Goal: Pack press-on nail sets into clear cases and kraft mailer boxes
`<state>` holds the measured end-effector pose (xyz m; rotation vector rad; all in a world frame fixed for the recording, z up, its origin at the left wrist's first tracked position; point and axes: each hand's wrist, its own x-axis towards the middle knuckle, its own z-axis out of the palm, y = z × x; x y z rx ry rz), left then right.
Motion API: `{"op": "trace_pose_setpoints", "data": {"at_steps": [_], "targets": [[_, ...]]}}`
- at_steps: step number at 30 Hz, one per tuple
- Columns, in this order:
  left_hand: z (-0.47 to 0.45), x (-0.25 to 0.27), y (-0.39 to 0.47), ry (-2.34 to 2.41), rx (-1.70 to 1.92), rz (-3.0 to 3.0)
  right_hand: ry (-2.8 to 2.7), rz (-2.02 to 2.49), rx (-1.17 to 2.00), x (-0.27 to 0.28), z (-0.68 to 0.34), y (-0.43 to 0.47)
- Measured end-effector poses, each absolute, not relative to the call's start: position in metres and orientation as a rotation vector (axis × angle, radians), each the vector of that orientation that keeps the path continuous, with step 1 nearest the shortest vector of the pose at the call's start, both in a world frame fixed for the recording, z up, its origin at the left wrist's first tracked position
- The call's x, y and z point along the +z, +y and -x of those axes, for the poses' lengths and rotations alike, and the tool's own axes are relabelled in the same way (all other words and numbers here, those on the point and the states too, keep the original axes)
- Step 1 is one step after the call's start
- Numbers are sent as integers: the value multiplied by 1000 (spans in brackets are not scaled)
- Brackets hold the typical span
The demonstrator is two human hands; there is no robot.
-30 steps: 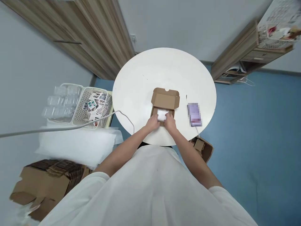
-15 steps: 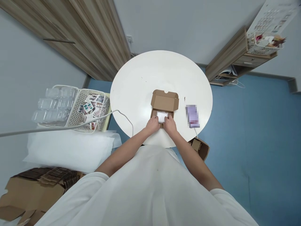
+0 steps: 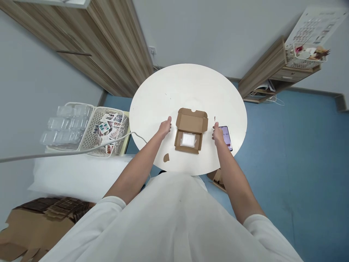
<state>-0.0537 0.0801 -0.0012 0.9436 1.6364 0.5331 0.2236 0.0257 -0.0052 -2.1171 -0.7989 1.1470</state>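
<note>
An open brown cardboard box (image 3: 191, 122) stands on the white round table, its lid raised on the far side. Inside it lies a white wrapped packet (image 3: 188, 139). To the left of the box, my left hand (image 3: 165, 128) hovers with thumb up and fingers stretched, holding nothing. My right hand (image 3: 217, 133) is on the other side, likewise open and bare, close to a phone (image 3: 225, 137) that it partly covers. Neither hand touches the box.
A cardboard scrap (image 3: 166, 157) lies near the table's front left edge. Left of the table (image 3: 188, 80) are a basket of nail cards (image 3: 105, 127) and another of clear plastic boxes (image 3: 68, 123). A white cable (image 3: 117, 140) crosses there. Flat cardboard (image 3: 35, 225) lies lower left.
Both hands have let go of the packet in the box and moved apart, one to each side. The cardboard scrap at the front left of the table now shows.
</note>
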Motion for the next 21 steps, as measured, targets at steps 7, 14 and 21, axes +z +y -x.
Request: {"op": "trace_pose_setpoints", "data": {"at_steps": [7,14,21], "targets": [[39,-5,94,1469,451,-890,-757,1879,1581,-9,-216,49],[41,11,81,1371,371,-1130,-1131,1777,1419,6,-206,31],[63,11,46,1113,385,-1360,-1259,1732,1444,9,-203,-15]]}}
